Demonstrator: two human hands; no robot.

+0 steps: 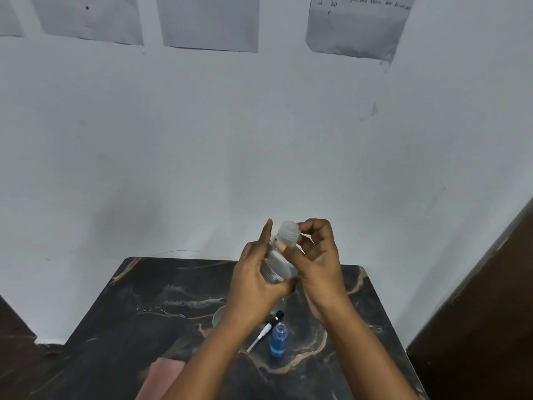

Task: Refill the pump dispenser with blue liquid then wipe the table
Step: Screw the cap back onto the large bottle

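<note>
A person's left hand (253,281) grasps a clear bottle (275,262) above a dark marbled tabletop (150,307), while the right hand (314,255) pinches its cap (287,232). Below, the small dispenser (278,340), part-filled with blue liquid, stands open beside its pump (266,327).

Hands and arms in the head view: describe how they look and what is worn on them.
Both are bare. The left hand and right hand wear no gloves, and no rings, watch or bracelet show on the sides facing the camera. Both forearms are uncovered down to the frame's bottom edge, with no sleeve in view. The nails look short and unpainted.
</note>
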